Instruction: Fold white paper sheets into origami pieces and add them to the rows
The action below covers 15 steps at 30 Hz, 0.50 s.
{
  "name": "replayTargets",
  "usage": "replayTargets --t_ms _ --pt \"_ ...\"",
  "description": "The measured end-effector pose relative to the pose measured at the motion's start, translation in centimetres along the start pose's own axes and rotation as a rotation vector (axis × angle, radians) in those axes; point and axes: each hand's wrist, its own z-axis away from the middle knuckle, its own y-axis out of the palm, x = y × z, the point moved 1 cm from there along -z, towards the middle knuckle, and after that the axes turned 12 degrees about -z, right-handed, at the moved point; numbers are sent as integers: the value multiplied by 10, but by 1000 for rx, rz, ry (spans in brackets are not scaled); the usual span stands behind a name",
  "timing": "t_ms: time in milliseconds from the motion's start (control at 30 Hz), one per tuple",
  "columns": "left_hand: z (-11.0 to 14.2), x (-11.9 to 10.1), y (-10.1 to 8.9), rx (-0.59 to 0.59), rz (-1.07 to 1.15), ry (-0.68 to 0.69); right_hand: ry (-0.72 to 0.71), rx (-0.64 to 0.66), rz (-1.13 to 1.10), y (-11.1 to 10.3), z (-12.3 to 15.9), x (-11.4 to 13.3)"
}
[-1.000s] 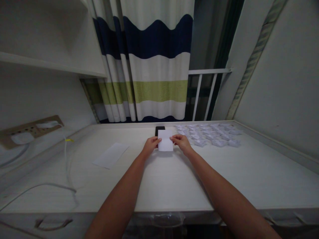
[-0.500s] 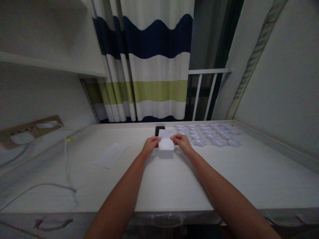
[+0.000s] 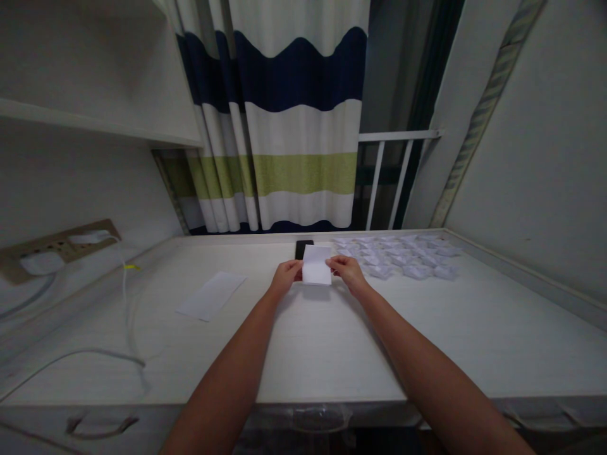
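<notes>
A small piece of white paper (image 3: 317,266), seemingly folded, is held a little above the desk. My left hand (image 3: 286,277) pinches its left edge, and my right hand (image 3: 347,272) pinches the right edge. Just behind the paper lies a flat black object (image 3: 301,248), partly covered by it, its kind unclear. Rows of small pale folded or crumpled pieces (image 3: 398,258) sit beyond my right hand. To the left of my left hand, a loose sheet of white paper (image 3: 211,296) lies flat.
The white desk (image 3: 327,354) has drawers with handles (image 3: 102,428) along its front. A power strip (image 3: 59,249) with plugs is on the left wall, and cables (image 3: 95,351) trail over the desk's left side. A striped curtain (image 3: 303,133) hangs behind.
The paper has shifted and tilted very slightly between my fingers. Both hands keep nearly the same place, and the other things have not moved.
</notes>
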Motion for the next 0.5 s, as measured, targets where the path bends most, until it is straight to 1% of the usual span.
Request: replayTargets --t_ms 167,333,500 --pt "0 3 1 54 -42 -20 -9 -44 5 -2 -2 -1" --pt "-5 6 -1 31 -55 1 -8 -39 8 -1 -1 0" --pt "-7 8 -1 50 -48 -12 -18 -44 16 -1 -1 1"
